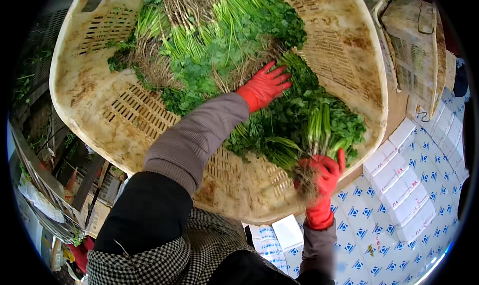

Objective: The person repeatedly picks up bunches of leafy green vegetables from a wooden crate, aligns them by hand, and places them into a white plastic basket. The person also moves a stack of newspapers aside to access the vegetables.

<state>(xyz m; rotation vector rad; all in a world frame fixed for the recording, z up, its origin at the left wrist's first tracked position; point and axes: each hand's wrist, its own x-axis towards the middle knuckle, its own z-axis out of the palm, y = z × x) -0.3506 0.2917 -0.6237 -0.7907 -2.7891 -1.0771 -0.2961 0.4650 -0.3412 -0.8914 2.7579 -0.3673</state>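
A big cream plastic basket [85, 88] with slotted walls and brown stains holds bunches of leafy green herbs with roots, looking like coriander [199, 70]. My left hand [264, 86], in a red rubber glove, lies with fingers spread on the greens near the basket's middle. At the near right of the basket, my right hand [324, 175], also red-gloved, is closed around the root end of a coriander bunch [318, 123]. One of its fingers points up along the stems. The bunch's leaves rest among the other greens, and its brown roots [305, 183] hang out below the hand.
Right of the basket, white packages [401, 190] stand in a row on a sheet with blue marks [369, 220]. Another slotted basket [414, 50] leans at the upper right. Wooden slats and crates [55, 170] crowd the left side. A white box [288, 232] sits below the basket rim.
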